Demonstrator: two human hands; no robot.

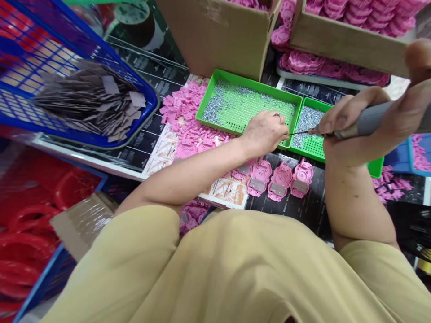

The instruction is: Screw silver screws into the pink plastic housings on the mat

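Observation:
My right hand (357, 128) is wrapped around a grey electric screwdriver (367, 122) held level, its thin bit pointing left. My left hand (266, 132) is closed in a pinch at the bit's tip, over the edge of a green tray (247, 85) filled with small silver screws; whatever the fingers pinch is too small to see. A second green screw tray (311, 146) sits under the screwdriver. Several pink plastic shells with metal plates (279, 179) lie in a row on the table just below both hands.
A heap of loose pink parts (183, 112) lies left of the trays. A blue basket (101, 96) of grey cards stands at far left. Cardboard boxes (218, 36) of pink parts are behind the trays. Red plastic rings (27, 224) sit low at the left.

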